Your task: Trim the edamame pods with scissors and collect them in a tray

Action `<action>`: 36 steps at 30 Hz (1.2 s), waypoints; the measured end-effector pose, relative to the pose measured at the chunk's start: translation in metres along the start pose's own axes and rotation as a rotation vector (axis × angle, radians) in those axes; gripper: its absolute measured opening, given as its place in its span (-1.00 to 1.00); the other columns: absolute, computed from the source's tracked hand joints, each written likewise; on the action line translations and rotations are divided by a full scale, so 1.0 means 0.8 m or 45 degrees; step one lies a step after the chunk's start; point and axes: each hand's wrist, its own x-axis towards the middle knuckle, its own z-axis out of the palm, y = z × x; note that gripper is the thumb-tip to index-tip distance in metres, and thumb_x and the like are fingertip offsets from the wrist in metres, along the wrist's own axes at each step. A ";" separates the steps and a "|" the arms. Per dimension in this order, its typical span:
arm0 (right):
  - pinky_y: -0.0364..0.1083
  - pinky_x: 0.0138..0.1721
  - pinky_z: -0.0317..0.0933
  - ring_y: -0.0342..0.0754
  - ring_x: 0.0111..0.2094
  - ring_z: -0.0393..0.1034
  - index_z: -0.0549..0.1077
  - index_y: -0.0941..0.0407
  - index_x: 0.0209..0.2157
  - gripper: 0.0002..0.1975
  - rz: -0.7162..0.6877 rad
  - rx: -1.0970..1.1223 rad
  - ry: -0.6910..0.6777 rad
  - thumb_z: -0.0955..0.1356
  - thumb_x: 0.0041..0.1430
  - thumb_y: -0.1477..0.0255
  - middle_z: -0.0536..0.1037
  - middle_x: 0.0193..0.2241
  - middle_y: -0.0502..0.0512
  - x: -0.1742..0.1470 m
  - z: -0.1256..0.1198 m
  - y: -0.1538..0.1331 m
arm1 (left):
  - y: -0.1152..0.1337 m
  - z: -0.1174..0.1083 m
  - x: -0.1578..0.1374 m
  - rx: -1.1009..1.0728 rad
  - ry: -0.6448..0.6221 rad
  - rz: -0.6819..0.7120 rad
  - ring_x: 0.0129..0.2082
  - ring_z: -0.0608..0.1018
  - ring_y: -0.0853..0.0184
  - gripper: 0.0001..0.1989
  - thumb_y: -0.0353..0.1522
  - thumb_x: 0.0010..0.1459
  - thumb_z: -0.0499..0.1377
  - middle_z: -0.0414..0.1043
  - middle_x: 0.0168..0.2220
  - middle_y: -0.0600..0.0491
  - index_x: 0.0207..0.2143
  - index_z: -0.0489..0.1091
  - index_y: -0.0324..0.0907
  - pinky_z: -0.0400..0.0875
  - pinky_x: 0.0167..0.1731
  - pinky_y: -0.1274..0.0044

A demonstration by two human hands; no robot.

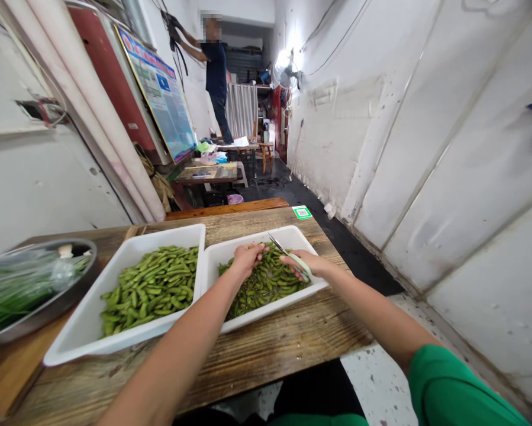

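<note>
My right hand [305, 264] is closed around a pair of scissors [302, 265] with pale green handles. Their metal blades point up and to the left, over the right white tray [210, 269]. Close to the blade tips, my left hand [248, 258] has its fingers pinched together; whatever is between them is too small to make out. Green edamame pods [259, 291] lie wet in this tray, beneath both hands. To the left stands a second white tray [77, 325], holding a heap of edamame pods [152, 284].
Both trays rest on a wooden table [266, 361]. A metal bowl [81, 284] with bagged green vegetables is at far left. Beyond are a bench [230, 208] and a low table [208, 173]. Further back, a person [216, 71] stands raised, arms reaching to wall cables.
</note>
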 end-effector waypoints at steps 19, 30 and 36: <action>-0.27 -0.82 -0.06 -0.29 -0.82 0.05 0.20 0.17 -0.61 -0.61 -0.171 -0.028 -0.140 0.34 -0.07 0.15 0.20 -0.81 -0.14 -0.011 0.000 -0.007 | -0.017 -0.004 0.012 0.332 0.106 0.120 -0.79 0.18 0.55 -0.75 -0.32 -0.16 0.18 0.27 -0.76 0.13 -0.40 0.41 -0.31 -0.02 -0.73 0.67; -0.26 -0.84 -0.02 -0.27 -0.84 0.08 0.19 0.18 -0.62 -0.59 -0.008 -0.063 -0.029 0.37 -0.13 0.13 0.21 -0.82 -0.14 -0.003 -0.002 -0.001 | -0.014 -0.009 0.019 0.181 0.252 0.107 -0.77 0.24 0.51 -0.83 -0.38 -0.18 0.17 0.24 -0.76 0.13 -0.47 0.37 -0.30 -0.05 -0.75 0.67; -0.26 -0.81 0.02 -0.29 -0.80 0.09 0.21 0.18 -0.59 -0.63 -0.028 0.006 0.043 0.37 -0.09 0.19 0.23 -0.77 -0.12 -0.003 -0.003 0.001 | 0.013 -0.017 0.015 -0.279 0.160 0.052 -0.79 0.16 0.56 -0.86 -0.45 -0.17 0.07 0.17 -0.70 0.19 -0.44 0.28 -0.25 -0.15 -0.78 0.69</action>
